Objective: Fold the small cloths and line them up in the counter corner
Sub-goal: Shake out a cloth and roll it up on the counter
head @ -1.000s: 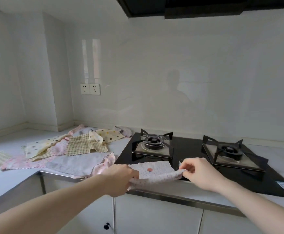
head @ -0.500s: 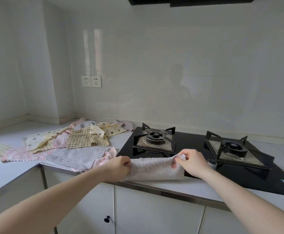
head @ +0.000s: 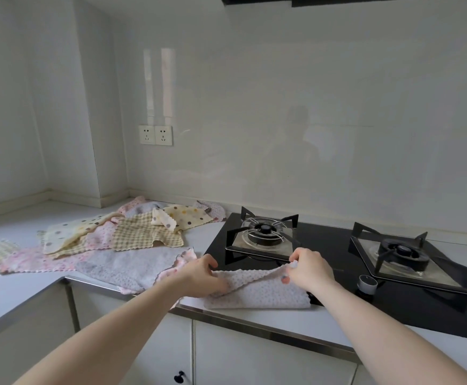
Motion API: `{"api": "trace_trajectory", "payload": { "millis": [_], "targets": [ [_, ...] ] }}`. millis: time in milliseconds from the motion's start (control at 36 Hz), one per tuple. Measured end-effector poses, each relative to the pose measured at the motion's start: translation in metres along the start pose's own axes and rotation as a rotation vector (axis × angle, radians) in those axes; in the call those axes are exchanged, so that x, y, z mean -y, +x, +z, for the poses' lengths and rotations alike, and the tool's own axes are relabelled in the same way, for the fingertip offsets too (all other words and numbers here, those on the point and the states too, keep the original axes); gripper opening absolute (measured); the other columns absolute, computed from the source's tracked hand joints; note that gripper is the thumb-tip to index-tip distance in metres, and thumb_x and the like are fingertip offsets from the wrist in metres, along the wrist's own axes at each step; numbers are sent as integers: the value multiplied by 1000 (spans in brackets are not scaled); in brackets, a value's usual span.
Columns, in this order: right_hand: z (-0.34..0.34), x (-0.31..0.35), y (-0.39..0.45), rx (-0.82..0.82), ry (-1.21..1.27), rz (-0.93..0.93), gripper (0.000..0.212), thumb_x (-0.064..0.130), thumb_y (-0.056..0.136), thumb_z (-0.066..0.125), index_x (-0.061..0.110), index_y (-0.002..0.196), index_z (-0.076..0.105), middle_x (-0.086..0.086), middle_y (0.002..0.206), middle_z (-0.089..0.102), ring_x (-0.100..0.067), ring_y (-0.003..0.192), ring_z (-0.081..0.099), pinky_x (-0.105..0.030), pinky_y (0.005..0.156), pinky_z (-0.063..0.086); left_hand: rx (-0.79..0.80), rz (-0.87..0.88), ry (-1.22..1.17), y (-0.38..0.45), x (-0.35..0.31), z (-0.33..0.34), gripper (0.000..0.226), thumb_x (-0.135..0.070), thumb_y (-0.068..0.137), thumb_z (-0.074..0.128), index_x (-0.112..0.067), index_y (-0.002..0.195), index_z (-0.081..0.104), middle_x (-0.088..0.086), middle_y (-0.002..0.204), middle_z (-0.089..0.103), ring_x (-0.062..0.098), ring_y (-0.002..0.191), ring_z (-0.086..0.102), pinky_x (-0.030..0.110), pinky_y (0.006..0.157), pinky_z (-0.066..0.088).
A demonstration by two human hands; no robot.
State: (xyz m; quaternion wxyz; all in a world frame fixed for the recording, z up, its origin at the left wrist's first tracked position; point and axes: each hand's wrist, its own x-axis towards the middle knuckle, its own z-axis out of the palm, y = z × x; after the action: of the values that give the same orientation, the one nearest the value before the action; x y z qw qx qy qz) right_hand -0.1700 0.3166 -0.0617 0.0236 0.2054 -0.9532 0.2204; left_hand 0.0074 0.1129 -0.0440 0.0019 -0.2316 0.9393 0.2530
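— So, where do we see the hands?
— Our left hand (head: pixel 202 276) and right hand (head: pixel 309 269) each pinch the white, pink-dotted fleecy cloth (head: pixel 263 293), half-folded on the pale counter (head: pixel 296 319) edge, overlapping the black glass hob (head: pixel 393 309).
— And the others?
— Unfolded pastel cloths (head: pixel 110 245) lie heaped left, near the corner.

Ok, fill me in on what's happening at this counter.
A person is folding a small white dotted cloth on the counter's front edge, partly over the black stove. The left hand grips its left end and the right hand pinches a lifted corner. It is only partly folded. A heap of unfolded cloths lies spread to the left, toward the counter corner. No folded cloths are lined up there yet.
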Motion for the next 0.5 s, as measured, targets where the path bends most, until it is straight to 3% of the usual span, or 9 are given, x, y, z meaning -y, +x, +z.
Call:
{"api": "trace_trajectory", "payload": {
  "millis": [83,167,194,278,389,444,500],
  "targets": [
    [5,-2,3,-27,-54,-53,53,32,83,78,25,131,56,5,124,66,-18,108,64,-27,72,46,-23,20,107,0,3,1,52,-43,80,69,-37,129,51,-13,100,51,8,89,46,23,68,42],
    [9,-5,4,-44,-105,-114,66,34,81,82,26,138,50,4,133,58,-18,118,59,-30,81,52,-104,48,114,5,8,3,31,-37,81,64,-42,112,59,-14,106,61,9,97,55,28,83,53],
    [11,-6,4,-50,-121,-129,67,35,81,82,26,139,50,4,136,54,-18,120,56,-31,83,53,-133,71,94,4,8,3,29,-35,83,65,-40,112,61,-15,109,63,7,96,57,24,81,53],
    [16,-9,1,-91,-125,-178,55,30,86,77,29,135,52,6,139,46,-16,121,49,-31,85,54,-178,147,86,0,4,4,33,-46,84,67,-36,115,61,-20,108,59,-1,86,52,14,65,40],
    [25,-9,-10,-177,-35,-265,42,15,91,70,29,127,56,12,135,43,-10,111,52,-28,80,56,-151,204,236,-3,-4,13,40,-53,81,72,-37,117,62,-19,118,61,4,88,53,20,63,37],
    [32,-10,-18,-173,-5,-292,37,15,94,65,29,127,57,14,133,44,-7,105,56,-22,78,53,-161,203,314,-6,-9,13,34,-43,89,66,-36,121,62,-15,116,60,11,91,43,23,66,34],
    [40,-14,-22,-161,27,-295,32,17,98,59,29,128,57,15,131,47,-5,100,60,-22,78,53,-184,185,337,-10,-16,11,28,-28,96,56,-33,123,64,-9,102,50,15,91,37,22,60,32]
  ]
}}
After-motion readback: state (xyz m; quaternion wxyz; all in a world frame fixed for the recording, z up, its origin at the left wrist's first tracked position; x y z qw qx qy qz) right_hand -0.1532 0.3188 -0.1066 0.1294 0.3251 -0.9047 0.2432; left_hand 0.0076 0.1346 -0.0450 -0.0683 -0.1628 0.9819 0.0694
